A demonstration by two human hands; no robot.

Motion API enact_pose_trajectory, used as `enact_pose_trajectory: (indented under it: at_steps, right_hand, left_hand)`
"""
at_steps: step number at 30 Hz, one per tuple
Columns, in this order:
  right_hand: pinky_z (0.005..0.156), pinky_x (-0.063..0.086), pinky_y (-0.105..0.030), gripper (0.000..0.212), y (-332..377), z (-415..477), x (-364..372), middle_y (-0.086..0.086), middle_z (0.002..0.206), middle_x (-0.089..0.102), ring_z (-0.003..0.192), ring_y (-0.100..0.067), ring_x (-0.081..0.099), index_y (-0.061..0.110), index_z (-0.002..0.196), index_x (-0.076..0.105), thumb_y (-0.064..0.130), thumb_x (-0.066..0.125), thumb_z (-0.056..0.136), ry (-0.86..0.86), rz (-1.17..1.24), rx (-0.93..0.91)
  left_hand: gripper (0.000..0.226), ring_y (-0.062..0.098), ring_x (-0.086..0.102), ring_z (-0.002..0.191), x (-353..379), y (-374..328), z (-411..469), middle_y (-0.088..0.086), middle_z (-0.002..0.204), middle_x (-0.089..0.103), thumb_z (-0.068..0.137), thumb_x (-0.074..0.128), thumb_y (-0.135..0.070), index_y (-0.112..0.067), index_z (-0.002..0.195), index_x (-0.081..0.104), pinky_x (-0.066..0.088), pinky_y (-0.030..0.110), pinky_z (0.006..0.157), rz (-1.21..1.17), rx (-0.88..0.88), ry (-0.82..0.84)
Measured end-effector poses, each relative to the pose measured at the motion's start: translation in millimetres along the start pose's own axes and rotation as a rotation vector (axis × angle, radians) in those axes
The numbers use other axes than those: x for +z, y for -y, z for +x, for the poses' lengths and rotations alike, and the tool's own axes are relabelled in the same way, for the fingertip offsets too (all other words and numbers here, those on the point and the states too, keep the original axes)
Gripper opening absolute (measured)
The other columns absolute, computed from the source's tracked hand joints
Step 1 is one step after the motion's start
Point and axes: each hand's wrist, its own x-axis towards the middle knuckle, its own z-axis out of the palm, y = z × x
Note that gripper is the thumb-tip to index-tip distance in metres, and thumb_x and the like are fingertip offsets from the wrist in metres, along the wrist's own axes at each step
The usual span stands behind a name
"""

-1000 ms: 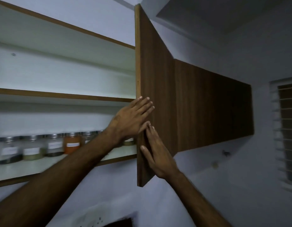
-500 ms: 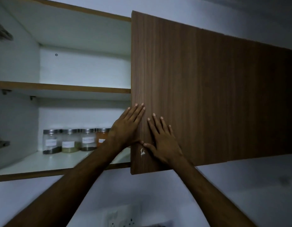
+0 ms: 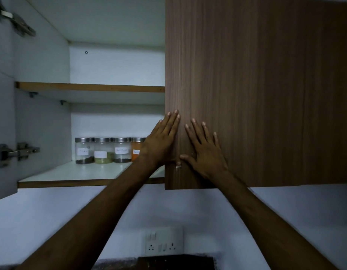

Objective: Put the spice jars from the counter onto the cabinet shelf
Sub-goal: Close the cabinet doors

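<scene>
The cabinet door (image 3: 246,84) looks matt, brown wood-grain laminate. The spice jars (image 3: 102,151) are clear glass or plastic with shiny metal lids and white paper labels. The shelf (image 3: 71,172) looks smooth and white, wood-edged.

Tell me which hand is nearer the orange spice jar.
Left. The left hand rests flat at the cabinet door edge, hiding part of the orange spice jar from view. The right hand lies flat on the door face, farther to the right.

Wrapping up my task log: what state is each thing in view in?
Brown wood-grain cabinet door: looks shut.
White-faced left cabinet door: swung open.
Four steel-lidded glass spice jars: upright, lidded, on lower shelf.
Left hand: flat, pressing the brown door.
Right hand: flat, pressing the brown door.
</scene>
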Motion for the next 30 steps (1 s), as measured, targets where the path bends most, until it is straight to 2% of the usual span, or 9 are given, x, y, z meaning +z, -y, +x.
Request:
enact_pose_trajectory:
  at_steps: [16, 21, 25, 30]
  right_hand:
    - [0.115, -0.005, -0.052, 0.096, 1.8, -0.1, -0.7, 0.0, 0.162, -0.021, 0.149, -0.024, -0.017, 0.031, 0.151, -0.019, 0.075, 0.034, 0.085, 0.016, -0.052, 0.017]
    - [0.121, 0.003, -0.056, 0.099, 7.9, 2.2, -4.7, -0.001, 0.162, -0.022, 0.15, -0.027, -0.016, 0.029, 0.152, -0.018, 0.07, 0.043, 0.087, 0.068, -0.054, 0.054]
    - [0.119, -0.004, -0.055, 0.094, 18.0, 0.9, -8.9, -0.004, 0.162, -0.022, 0.15, -0.028, -0.016, 0.024, 0.153, -0.016, 0.066, 0.041, 0.09, 0.053, -0.034, 0.07]
    - [0.117, -0.01, -0.049, 0.082, 44.7, -0.9, -22.5, -0.003, 0.164, -0.015, 0.151, -0.025, -0.013, 0.021, 0.155, -0.01, 0.062, 0.028, 0.095, -0.043, -0.029, -0.031]
  left_hand:
    - [0.121, 0.023, -0.017, 0.147, -4.0, -11.4, -12.1, 0.009, 0.16, -0.018, 0.076, 0.069, -0.057, -0.01, 0.152, -0.012, -0.007, 0.037, 0.12, 0.028, -0.063, 0.047]
    - [0.114, 0.025, -0.016, 0.149, -1.3, -13.9, -22.3, 0.012, 0.162, -0.016, 0.081, 0.065, -0.052, -0.008, 0.152, -0.013, -0.007, 0.038, 0.121, 0.04, -0.07, 0.096]
    - [0.11, 0.025, -0.015, 0.149, -5.6, -13.6, -29.6, 0.012, 0.162, -0.016, 0.084, 0.059, -0.056, -0.007, 0.153, -0.012, -0.005, 0.039, 0.123, 0.039, -0.054, 0.117]
    - [0.106, 0.023, -0.017, 0.149, -24.2, 0.0, -53.5, 0.008, 0.161, -0.019, 0.087, 0.046, -0.068, -0.009, 0.153, -0.013, -0.005, 0.037, 0.123, 0.041, -0.066, 0.101]
